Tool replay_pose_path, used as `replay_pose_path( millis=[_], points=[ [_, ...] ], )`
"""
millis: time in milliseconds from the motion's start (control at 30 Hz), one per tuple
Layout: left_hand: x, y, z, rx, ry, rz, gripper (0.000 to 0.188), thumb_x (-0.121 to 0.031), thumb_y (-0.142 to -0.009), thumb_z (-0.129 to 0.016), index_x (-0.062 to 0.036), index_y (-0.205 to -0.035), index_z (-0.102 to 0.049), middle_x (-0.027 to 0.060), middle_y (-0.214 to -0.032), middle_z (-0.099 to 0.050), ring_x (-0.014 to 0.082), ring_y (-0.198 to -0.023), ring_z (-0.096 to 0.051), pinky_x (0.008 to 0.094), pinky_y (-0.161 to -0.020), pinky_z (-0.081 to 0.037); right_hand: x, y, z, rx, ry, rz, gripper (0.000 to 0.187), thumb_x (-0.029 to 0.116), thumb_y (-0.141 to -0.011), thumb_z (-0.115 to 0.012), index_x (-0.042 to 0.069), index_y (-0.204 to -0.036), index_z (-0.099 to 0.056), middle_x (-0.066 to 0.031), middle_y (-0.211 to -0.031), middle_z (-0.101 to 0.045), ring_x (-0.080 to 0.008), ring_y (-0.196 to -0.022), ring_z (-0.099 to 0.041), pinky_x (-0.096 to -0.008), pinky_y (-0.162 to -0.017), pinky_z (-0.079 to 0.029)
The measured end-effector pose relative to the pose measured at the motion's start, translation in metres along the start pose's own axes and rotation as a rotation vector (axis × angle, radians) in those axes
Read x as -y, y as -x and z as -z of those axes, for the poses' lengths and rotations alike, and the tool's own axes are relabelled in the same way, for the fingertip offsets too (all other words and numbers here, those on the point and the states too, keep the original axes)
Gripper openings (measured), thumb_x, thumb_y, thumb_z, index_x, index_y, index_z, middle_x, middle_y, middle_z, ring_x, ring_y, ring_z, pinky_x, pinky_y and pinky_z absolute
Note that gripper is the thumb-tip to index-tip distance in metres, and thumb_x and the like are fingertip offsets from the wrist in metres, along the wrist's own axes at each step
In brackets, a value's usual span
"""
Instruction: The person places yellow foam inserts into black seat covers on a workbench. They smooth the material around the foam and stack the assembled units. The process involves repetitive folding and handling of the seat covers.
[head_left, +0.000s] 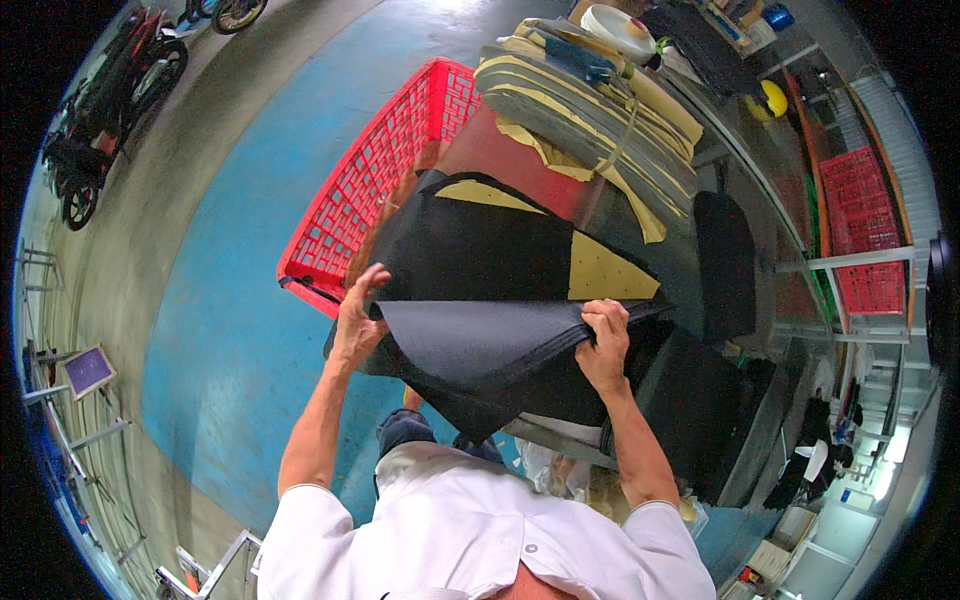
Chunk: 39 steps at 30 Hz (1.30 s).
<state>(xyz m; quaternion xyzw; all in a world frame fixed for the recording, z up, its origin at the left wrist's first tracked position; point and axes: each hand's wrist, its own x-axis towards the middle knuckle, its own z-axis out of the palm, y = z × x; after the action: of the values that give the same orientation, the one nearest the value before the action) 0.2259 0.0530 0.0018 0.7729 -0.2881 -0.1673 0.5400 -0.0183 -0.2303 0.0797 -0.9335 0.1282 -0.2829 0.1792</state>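
Blue floor (pixel 240 300): the broadest thing I get through the head view, smooth with a dull shine.
Black sheets (pixel 490 245): directly between the two hands, in front of the person's body; thin, limp and layered, with a smooth dark grey flap (pixel 470 335) lying below a straight fold and narrowing toward the right hand.
Red crate (pixel 350 190): hard plastic with lattice walls, just beyond the left hand.
Strapped bundle (pixel 590 125): grey layers edged in yellow, past the sheets, its left end rounded.
Yellow piece (pixel 610 270): flat and angular, against the black just beyond the right hand.
Right hand (pixel 604 340): clenched on the sheets' layered edge, fingers curled over.
Left hand (pixel 358 318): at the sheets' left edge, fingers loosely bent; I can't tell whether it grips.
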Motion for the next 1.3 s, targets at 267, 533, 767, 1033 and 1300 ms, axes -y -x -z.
replay_pose_path(
  millis=[267, 533, 767, 1033, 1300],
  points=[
    [0.020, -0.011, -0.002, 0.345, 0.197, 0.110, 0.021, 0.001, -0.077, -0.064, 0.0000, -0.098, -0.067, 0.0033, -0.088, -0.068, 0.0103, -0.085, -0.060, 0.0258, -0.078, -0.048, -0.028, -0.008, -0.012, 0.095, -0.019, -0.112, 0.032, -0.002, -0.067, -0.063, 0.002, -0.097, -0.056, -0.0135, -0.101, -0.060, -0.0328, -0.100, -0.056, -0.0420, -0.095, -0.037],
    [0.016, -0.030, -0.012, 0.259, 0.064, 0.303, 0.022, -0.013, -0.083, -0.068, 0.0062, -0.092, -0.065, 0.0056, -0.083, -0.066, 0.0105, -0.069, -0.059, 0.0271, -0.060, -0.049, -0.018, -0.001, -0.022, -0.212, -0.074, -0.610, 0.028, 0.012, -0.079, -0.068, 0.002, -0.104, -0.060, -0.0127, -0.101, -0.060, -0.0277, -0.094, -0.059, -0.0365, -0.085, -0.045],
    [0.000, -0.020, -0.012, 0.396, 0.405, 0.470, 0.040, -0.025, -0.087, -0.066, 0.0035, -0.113, -0.058, 0.0085, -0.103, -0.064, 0.0170, -0.090, -0.061, 0.0324, -0.080, -0.049, 0.023, 0.161, 0.004, -0.395, -0.569, -1.318, 0.021, 0.017, -0.087, -0.064, 0.001, -0.099, -0.062, -0.0060, -0.087, -0.063, -0.0125, -0.075, -0.061, -0.0263, -0.066, -0.051],
    [0.027, -0.014, -0.006, 0.257, 0.817, 0.888, 0.056, -0.045, -0.097, -0.042, -0.0008, -0.130, -0.048, 0.0149, -0.132, -0.052, 0.0267, -0.123, -0.048, 0.0441, -0.105, -0.035, 0.073, 0.191, 0.007, -0.315, -0.728, -1.497, 0.019, 0.016, -0.088, -0.062, 0.000, -0.098, -0.061, -0.0064, -0.083, -0.063, -0.0123, -0.066, -0.063, -0.0247, -0.056, -0.053],
    [0.022, -0.009, 0.000, 0.240, 0.995, 0.910, 0.045, -0.038, -0.096, -0.047, -0.0030, -0.124, -0.054, 0.0093, -0.120, -0.062, 0.0239, -0.103, -0.062, 0.0411, -0.092, -0.050, 0.112, 0.117, -0.032, 0.127, -0.570, -0.838, 0.024, 0.010, -0.078, -0.071, -0.001, -0.098, -0.063, -0.0109, -0.084, -0.066, -0.0163, -0.074, -0.065, -0.0272, -0.060, -0.052]
  ],
)
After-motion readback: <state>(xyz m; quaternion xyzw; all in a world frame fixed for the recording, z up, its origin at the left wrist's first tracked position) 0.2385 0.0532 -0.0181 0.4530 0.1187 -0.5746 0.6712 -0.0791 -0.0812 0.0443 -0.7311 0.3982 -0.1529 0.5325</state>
